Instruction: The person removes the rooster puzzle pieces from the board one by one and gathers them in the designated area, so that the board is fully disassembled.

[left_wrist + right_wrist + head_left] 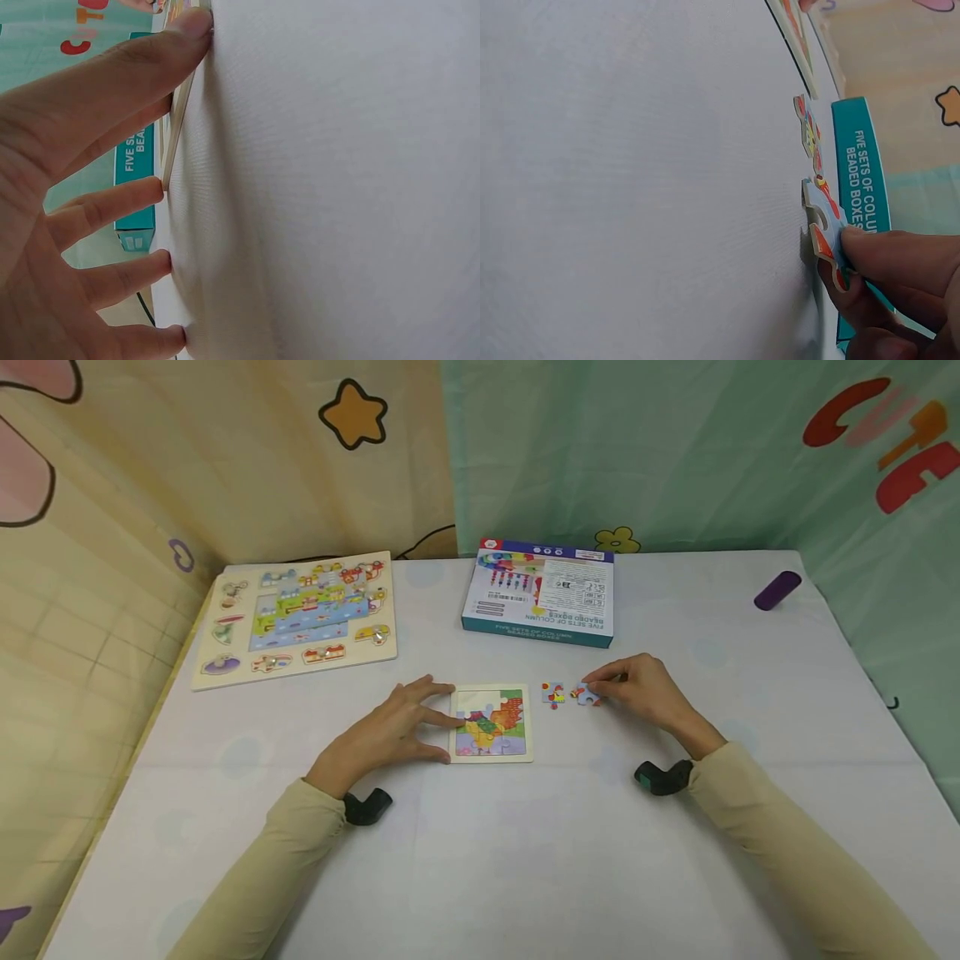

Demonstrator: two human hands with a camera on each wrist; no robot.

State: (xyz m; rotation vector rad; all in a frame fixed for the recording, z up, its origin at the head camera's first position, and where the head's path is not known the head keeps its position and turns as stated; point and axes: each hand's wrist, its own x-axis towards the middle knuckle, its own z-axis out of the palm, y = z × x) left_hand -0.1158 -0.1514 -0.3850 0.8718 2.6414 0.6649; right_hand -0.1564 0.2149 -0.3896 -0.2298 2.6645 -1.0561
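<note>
A small square jigsaw puzzle (491, 760) in a pale wooden frame lies mid-table, its upper left part bare of pieces. My left hand (393, 727) spreads its fingers along the frame's left side; in the left wrist view the thumb (191, 26) touches the frame's edge. Right of the frame, my right hand (645, 693) pinches a blue puzzle piece (826, 217) between thumb and fingers, tilted up at the near side in the right wrist view. Between that piece and the frame lies another loose puzzle piece (552, 694) with red and yellow printing.
Behind the puzzle stands a flat teal and white box (537, 593) of beaded columns. At the back left lies a larger wooden puzzle board (296, 618) with vehicle and other pictures. A purple cylinder (777, 591) rests at the back right. Printed curtains hang behind the table.
</note>
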